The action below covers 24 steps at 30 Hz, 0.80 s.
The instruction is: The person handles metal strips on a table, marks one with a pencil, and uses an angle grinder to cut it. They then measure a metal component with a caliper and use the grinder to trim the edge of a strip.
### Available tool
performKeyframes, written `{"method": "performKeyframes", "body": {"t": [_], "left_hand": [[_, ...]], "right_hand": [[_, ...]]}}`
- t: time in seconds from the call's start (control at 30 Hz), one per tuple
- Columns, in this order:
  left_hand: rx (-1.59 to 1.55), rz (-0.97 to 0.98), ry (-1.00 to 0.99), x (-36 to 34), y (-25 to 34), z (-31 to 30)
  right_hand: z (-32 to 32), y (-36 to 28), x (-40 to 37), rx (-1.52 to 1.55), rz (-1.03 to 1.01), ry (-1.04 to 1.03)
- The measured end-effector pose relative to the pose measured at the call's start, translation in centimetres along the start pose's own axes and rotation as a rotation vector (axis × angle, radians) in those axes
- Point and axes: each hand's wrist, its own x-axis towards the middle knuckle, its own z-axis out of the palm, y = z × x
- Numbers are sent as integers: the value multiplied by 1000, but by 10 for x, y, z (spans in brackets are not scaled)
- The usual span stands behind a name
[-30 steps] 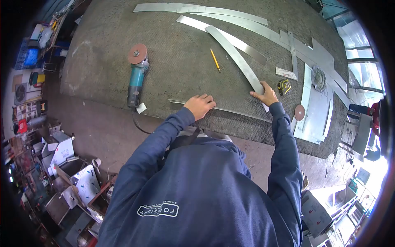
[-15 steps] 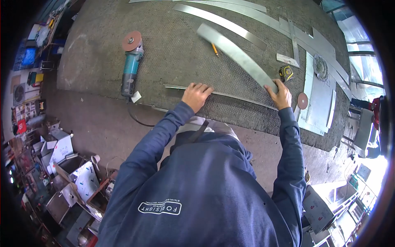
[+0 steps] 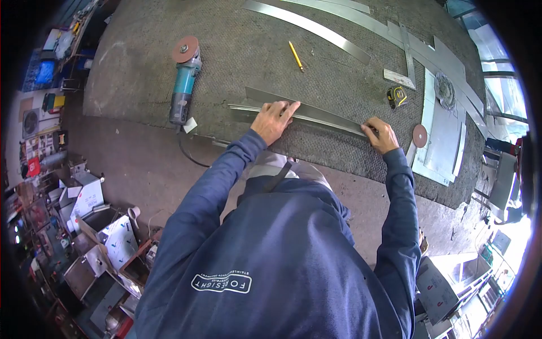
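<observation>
My left hand rests over a bundle of thin metal strips at the table's near edge, its fingers wrapped round them and against a darker metal strip. With thumb and fingers, my right hand pinches the right end of that darker strip, which stands tilted along the bundle's far side. Beyond the strips lies a yellow pencil. A tape measure sits just beyond my right hand.
An angle grinder lies at the left with its cord over the table edge. Far off are a curved-looking strip and a metal square. At the right are a reddish disc and sheet metal.
The metal strip that slanted away across the table has swung down alongside the bundle. My left hand now touches it too, and the pencil is fully uncovered.
</observation>
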Motion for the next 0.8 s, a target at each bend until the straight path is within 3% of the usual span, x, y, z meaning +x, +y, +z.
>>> {"method": "performKeyframes", "body": {"t": [0.1,0.23,0.3,0.37,0.47,0.63,0.73,0.8], "left_hand": [[21,-31,-82,4,-1,0],[17,-73,-115,9,1,-8],[142,-26,-19,18,6,-21],[141,-55,-63,22,5,-23],[98,-75,-283,22,-5,-16],[144,-33,-339,28,-14,-9],[16,-109,-538,45,-25,-6],[7,-109,-569,55,-31,-6]], "right_hand": [[-1,-7,9,-21,99,-124],[18,-19,7,-237,-123,-80],[24,-9,10,-242,-76,-122],[23,-18,8,-233,-7,-112],[35,-9,2,-234,13,-145],[42,-16,-3,-339,-99,-56],[40,-5,7,-312,-13,-93],[36,1,14,-272,26,-150]]}}
